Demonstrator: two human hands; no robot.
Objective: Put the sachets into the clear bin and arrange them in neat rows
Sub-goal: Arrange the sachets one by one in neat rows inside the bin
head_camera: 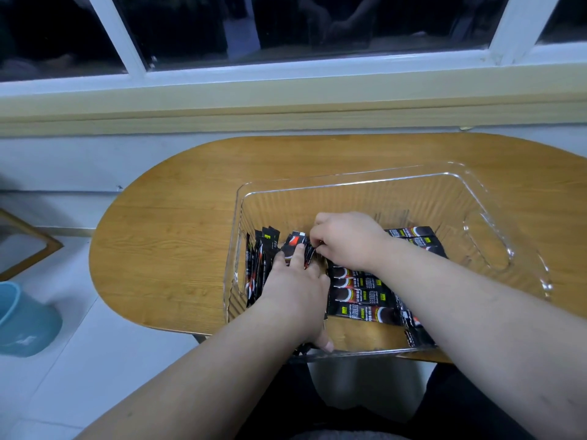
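Pinching one sachet (293, 240) inside the clear bin (349, 183) with curled fingers, the right hand (346, 241) works beside the left hand (293, 290), whose straight fingers press the standing row (259, 262); easing off could topple it onto the flat sachets (359, 293).

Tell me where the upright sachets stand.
Head view: the upright sachets stand against the left wall of the clear bin, just left of the left hand.

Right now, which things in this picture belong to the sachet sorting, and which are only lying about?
For the job: sachets, clear bin, left hand pressing on the sachets, right hand pinching one.
Only around: wooden table under the bin, blue container on the floor, window.
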